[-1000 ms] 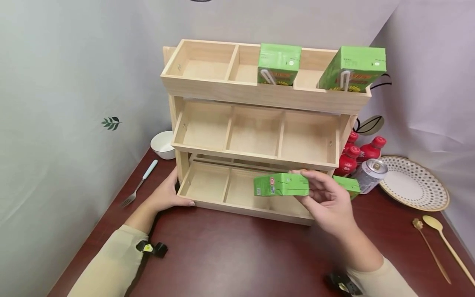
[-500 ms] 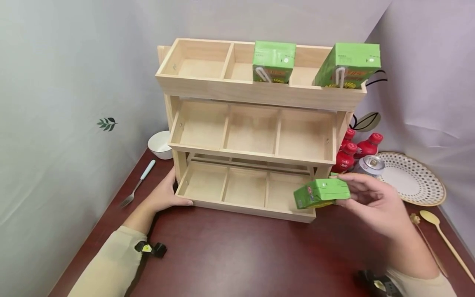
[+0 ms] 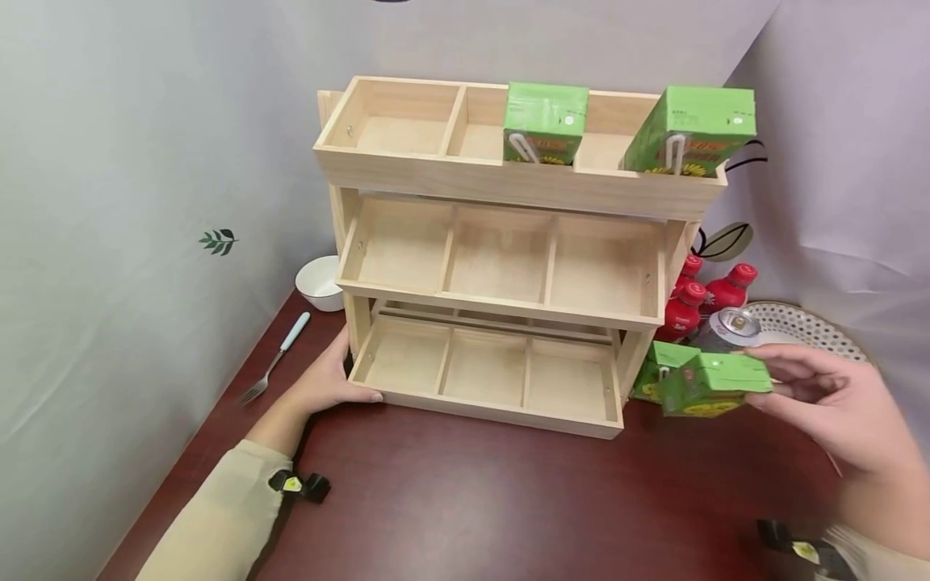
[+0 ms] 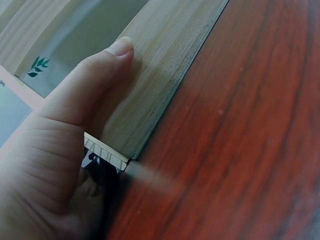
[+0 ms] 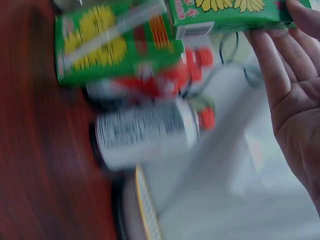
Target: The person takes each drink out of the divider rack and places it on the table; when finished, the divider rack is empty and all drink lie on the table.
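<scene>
My right hand (image 3: 835, 399) pinches a green drink carton (image 3: 715, 386) between thumb and fingers, right of the wooden three-tier rack (image 3: 508, 177). Its yellow flower print shows in the right wrist view. Behind it, another green carton (image 3: 645, 386) stands on the table beside the rack, partly covered. My left hand (image 3: 330, 386) grips the rack's lower left corner. In the left wrist view its thumb (image 4: 107, 62) lies along the bottom tray's front board (image 4: 155, 75), with the other fingers largely hidden. Two green cartons (image 3: 545, 121) (image 3: 693, 129) stand in the top tier; the middle and bottom tiers hold nothing.
Red-capped bottles (image 3: 683, 311), a silver can (image 3: 730, 329) and a dotted plate (image 3: 799, 327) crowd the table right of the rack. To its left lie a white bowl (image 3: 320, 282) and a fork (image 3: 274, 359). Cloth walls (image 3: 116, 242) border the dark red table (image 3: 472, 500).
My right hand has carried the green carton rightward, from over the bottom tray to beyond the rack's right side. My left hand has stayed at the corner.
</scene>
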`<control>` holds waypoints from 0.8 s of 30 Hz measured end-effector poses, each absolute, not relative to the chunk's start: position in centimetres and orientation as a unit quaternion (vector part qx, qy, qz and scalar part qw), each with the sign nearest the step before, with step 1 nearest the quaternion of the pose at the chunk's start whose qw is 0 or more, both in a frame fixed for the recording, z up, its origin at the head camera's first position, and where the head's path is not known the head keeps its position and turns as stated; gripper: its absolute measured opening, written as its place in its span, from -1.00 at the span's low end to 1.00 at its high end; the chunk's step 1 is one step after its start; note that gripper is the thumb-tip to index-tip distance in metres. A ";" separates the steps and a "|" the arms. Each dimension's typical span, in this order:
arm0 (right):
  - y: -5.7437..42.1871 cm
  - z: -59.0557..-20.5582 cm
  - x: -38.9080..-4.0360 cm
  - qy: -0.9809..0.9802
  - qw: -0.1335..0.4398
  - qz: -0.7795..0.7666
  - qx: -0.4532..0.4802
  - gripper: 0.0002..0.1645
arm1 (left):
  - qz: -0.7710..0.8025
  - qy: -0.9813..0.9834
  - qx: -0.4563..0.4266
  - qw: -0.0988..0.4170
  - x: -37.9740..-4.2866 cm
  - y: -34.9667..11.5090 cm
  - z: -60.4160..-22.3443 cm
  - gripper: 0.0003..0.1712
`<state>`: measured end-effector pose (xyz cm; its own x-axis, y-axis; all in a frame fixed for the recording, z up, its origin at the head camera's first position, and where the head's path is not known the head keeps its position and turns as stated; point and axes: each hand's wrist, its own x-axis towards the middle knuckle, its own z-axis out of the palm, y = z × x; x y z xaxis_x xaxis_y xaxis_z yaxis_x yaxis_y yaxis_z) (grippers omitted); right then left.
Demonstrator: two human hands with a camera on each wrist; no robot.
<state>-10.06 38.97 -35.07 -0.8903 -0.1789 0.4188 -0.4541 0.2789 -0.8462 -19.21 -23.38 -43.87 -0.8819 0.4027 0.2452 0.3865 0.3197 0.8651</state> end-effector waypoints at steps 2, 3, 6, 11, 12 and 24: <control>40.5 -35.5 -9.9 -0.774 0.123 0.595 0.178 -0.34 | 0.530 0.813 0.242 0.007 -19.2 -23.3 -43.9 0.48; 41.2 -35.8 -9.9 -0.759 0.121 0.614 0.179 -0.34 | 0.528 0.814 0.241 0.005 -19.2 -23.3 -43.9 0.49; 42.8 -36.6 -10.2 -0.665 0.081 0.708 0.223 -0.29 | 0.521 0.819 0.240 -0.001 -19.2 -23.3 -43.9 0.50; 44.1 -37.6 -10.7 -0.676 0.056 0.706 0.203 -0.32 | 0.522 0.819 0.240 0.000 -19.2 -23.3 -44.0 0.50; 44.3 -37.8 -10.8 -0.688 0.053 0.699 0.188 -0.34 | 0.524 0.818 0.239 0.003 -19.2 -23.3 -44.0 0.50; 44.8 -40.0 -11.5 -0.657 0.026 0.737 0.157 -0.37 | 0.532 0.813 0.237 0.009 -19.5 -23.3 -44.2 0.51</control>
<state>-11.47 44.78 -39.97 -0.9491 -0.1692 0.2656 -0.2447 -0.1347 -0.9602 -19.49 -23.34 -44.24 -0.8875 0.3946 0.2382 0.3765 0.3223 0.8685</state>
